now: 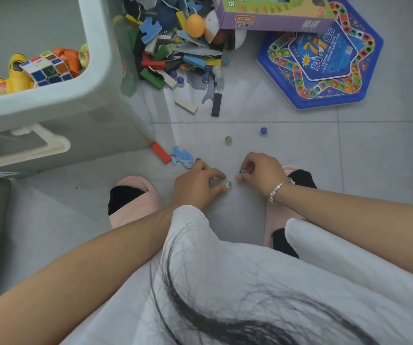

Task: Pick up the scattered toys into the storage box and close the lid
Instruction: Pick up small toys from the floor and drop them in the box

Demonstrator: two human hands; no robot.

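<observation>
The left hand [198, 188] pinches a clear marble [228, 184] low by the floor [349, 158], and the right hand [262, 171] pinches a dark marble [242, 171].

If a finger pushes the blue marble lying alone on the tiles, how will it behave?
The blue marble looks round and glossy, so it would probably roll away across the smooth floor tiles. Small and likely slippery, it may escape a loose pinch.

A: Floor tiles [300, 150]: glossy, smooth, grey. Storage box [96, 78]: smooth, semi-matt plastic, pale green.

B: Marbles [263, 130]: shiny, look like glass. Slippers [135, 195]: matt pink, soft-looking. Game board [364, 78]: glossy printed plastic. Bracelet [278, 189]: pearly beads.
</observation>
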